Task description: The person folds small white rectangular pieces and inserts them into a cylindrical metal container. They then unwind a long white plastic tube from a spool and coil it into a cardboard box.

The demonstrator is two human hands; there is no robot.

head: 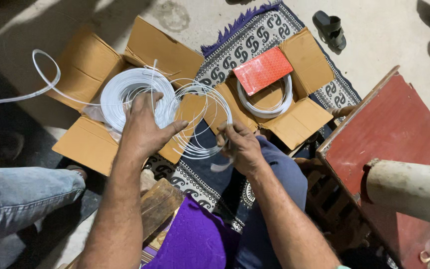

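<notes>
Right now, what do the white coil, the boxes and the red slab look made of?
Coil: likely plastic strip or tubing, smooth, slightly glossy, springs into loose loops.
Boxes: brown corrugated cardboard, matte, creased flaps.
Red slab: glossy, with a fine dimpled grid; probably plastic or wrapped packaging, cannot tell which.

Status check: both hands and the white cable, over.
Left hand on white cable coil in open box. Right hand pinching loose white loops. Red packet clear, on second box.
</notes>
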